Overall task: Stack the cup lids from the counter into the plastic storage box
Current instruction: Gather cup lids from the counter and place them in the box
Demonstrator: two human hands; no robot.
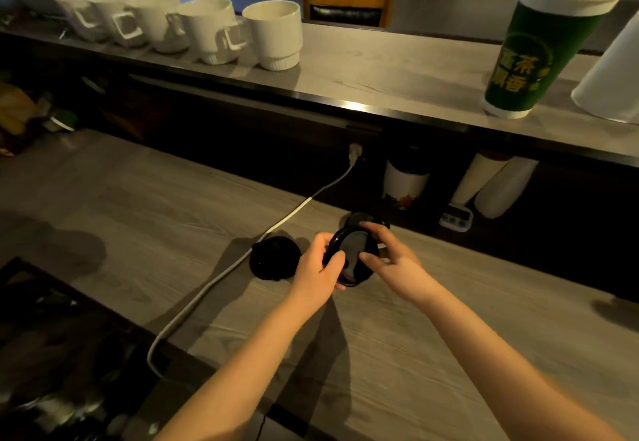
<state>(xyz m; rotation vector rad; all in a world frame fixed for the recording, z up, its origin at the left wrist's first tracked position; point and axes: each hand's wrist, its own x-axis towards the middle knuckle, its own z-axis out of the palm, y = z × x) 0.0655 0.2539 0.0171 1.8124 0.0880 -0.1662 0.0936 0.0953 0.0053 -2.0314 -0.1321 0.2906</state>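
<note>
Black cup lid (354, 255): the left hand (320, 269) and right hand (390, 260) are both pinching its rim, tilting it, likely for stacking; a second lid (275, 257) is lying beside it, toward the counter's (138, 205) back edge.

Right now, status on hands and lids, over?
Left hand and right hand both gripping one black lid, tilted above the counter. Second lid lies flat to its left, against the white cable. Storage box not identifiable.
</note>
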